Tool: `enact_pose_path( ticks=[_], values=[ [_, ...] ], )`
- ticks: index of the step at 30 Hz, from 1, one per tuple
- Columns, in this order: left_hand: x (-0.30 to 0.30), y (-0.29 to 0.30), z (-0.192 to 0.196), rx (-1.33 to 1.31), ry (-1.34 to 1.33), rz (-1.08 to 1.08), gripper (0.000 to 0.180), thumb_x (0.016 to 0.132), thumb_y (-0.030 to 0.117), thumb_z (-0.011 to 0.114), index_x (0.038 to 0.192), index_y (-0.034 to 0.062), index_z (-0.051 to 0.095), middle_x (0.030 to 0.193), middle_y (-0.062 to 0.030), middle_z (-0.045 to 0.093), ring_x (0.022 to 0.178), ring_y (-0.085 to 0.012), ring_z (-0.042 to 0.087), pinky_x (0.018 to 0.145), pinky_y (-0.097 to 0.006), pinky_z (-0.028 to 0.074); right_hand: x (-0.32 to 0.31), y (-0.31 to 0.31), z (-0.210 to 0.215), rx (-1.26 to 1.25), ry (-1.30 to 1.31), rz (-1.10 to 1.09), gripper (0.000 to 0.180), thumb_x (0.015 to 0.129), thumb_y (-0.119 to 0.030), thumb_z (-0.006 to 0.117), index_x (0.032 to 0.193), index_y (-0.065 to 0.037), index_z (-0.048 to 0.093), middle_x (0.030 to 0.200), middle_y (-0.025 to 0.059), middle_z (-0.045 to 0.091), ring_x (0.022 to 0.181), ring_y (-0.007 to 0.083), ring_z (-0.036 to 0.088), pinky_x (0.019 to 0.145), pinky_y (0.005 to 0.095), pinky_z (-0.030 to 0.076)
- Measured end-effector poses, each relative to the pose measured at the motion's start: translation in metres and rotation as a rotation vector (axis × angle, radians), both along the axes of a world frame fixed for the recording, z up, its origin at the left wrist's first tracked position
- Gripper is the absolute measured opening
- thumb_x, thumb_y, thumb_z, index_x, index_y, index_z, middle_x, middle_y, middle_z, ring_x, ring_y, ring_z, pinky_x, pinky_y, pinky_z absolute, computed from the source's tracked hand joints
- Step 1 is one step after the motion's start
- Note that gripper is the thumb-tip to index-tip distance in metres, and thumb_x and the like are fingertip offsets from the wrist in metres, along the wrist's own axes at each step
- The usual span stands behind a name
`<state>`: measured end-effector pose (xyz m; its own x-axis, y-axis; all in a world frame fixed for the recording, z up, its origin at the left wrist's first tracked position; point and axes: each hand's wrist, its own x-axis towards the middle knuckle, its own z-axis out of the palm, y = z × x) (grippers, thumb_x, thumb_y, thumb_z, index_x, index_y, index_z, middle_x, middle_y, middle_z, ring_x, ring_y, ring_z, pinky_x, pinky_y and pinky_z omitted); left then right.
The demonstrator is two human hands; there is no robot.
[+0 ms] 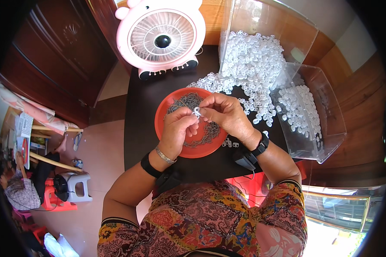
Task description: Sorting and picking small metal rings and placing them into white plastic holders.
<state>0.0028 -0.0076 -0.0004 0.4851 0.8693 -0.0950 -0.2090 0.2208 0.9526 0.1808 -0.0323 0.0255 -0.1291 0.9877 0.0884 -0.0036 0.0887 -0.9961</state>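
Observation:
A small white plastic piece with holes (196, 111) is pinched between the fingertips of both my hands. My left hand (176, 129) grips it from the left, its other fingers curled. From the right, my right hand (228, 112) closes thumb and forefinger on the same piece. Both hands are above a round red-orange basin (162, 107) lying on the dark table. Many small grey metal pieces, like screws or nails (210, 132), line the basin. Whether a metal piece is in my fingers is too small to tell.
A heap of white plastic pieces (253, 55) spills from a clear box (287, 17) at the back right. Another tilted clear box (330, 137) holds more. A pink animal-shaped fan (123, 36) stands behind the basin. Far left, a person (23, 192) sits near stools (79, 184).

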Motion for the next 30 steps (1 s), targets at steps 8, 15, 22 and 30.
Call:
enact_pose_path(
  ticks=[8, 15, 22, 30],
  values=[
    [-0.001, 0.001, -0.004, 0.041, -0.008, 0.0, 0.016, 0.087, 0.017, 0.053, 0.079, 0.0036, 0.059, 0.071, -0.0034, 0.06, 0.06, -0.0098, 0.055, 0.056, -0.021, 0.041, -0.003, -0.001, -0.003, 0.055, -0.019, 0.073, 0.009, 0.087, 0.0, 0.063, 0.095, 0.002, 0.062, 0.082, 0.0022, 0.065, 0.077, 0.0047, 0.059, 0.071, 0.022, 0.05],
    [0.001, -0.001, -0.001, -0.056, -0.089, 0.037, 0.018, 0.087, 0.018, 0.055, 0.083, 0.0013, 0.062, 0.071, -0.0033, 0.061, 0.061, -0.009, 0.055, 0.056, -0.022, 0.042, -0.006, -0.005, 0.002, 0.127, -0.11, 0.073, 0.018, 0.082, 0.001, 0.067, 0.098, -0.002, 0.059, 0.087, 0.002, 0.064, 0.081, 0.0081, 0.062, 0.074, 0.0237, 0.051],
    [0.001, -0.001, 0.002, -0.078, -0.1, -0.029, 0.021, 0.089, 0.021, 0.053, 0.082, 0.0024, 0.061, 0.071, -0.0035, 0.06, 0.061, -0.009, 0.055, 0.057, -0.022, 0.043, -0.004, -0.003, 0.004, 0.232, -0.291, 0.117, 0.023, 0.078, 0.0, 0.07, 0.098, -0.002, 0.06, 0.087, 0.003, 0.064, 0.079, 0.0101, 0.063, 0.072, 0.0251, 0.052],
    [0.005, -0.003, -0.003, -0.01, -0.037, 0.014, 0.024, 0.091, 0.023, 0.051, 0.087, 0.0017, 0.062, 0.069, -0.0017, 0.06, 0.059, -0.0073, 0.054, 0.055, -0.019, 0.043, -0.016, -0.006, 0.004, 0.538, -0.545, -0.026, 0.031, 0.072, -0.005, 0.074, 0.099, -0.001, 0.06, 0.084, 0.0101, 0.063, 0.074, 0.0229, 0.065, 0.065, 0.0306, 0.052]
  ],
)
